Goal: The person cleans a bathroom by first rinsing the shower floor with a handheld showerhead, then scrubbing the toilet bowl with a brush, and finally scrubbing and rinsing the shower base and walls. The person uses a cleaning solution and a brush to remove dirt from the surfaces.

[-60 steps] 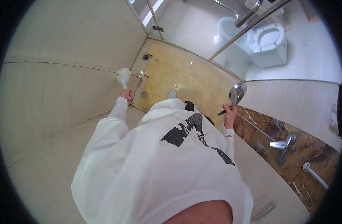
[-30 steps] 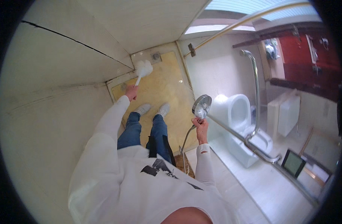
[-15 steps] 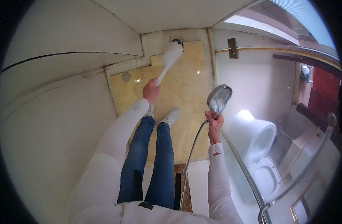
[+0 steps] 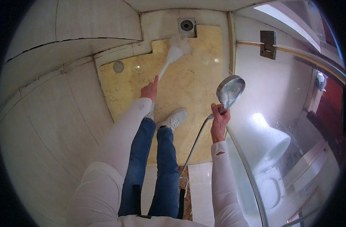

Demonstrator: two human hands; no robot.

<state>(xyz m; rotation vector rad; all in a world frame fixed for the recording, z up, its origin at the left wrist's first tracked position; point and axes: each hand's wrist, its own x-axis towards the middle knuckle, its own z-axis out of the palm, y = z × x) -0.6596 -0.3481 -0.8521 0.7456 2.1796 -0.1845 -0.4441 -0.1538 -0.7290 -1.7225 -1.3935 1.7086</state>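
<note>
My left hand (image 4: 149, 90) is closed around the handle of a white toilet brush (image 4: 174, 55). Its bristles are blurred and hover over or touch the yellow marbled floor mat (image 4: 191, 90); which of the two I cannot tell. Just beyond the bristles, a square floor drain (image 4: 186, 25) with a dark round centre sits in a notch of the mat. In my right hand (image 4: 220, 123) is a chrome shower head (image 4: 231, 92), its face tilted up and its grip wrapped by my fingers. A metal hose (image 4: 197, 142) hangs from it toward my body.
Behind the glass panel on the right stands a white toilet (image 4: 269, 145), with a metal rail (image 4: 252, 174) in front. A hinge (image 4: 268, 44) joins the glass. A small round drain cover (image 4: 118, 67) lies at the mat's left. My shoe (image 4: 173, 119) stands on the mat.
The toilet brush has come away from the square drain, which now shows fully, to the mat just in front of it. The view has shifted slightly; my right hand still holds the shower head.
</note>
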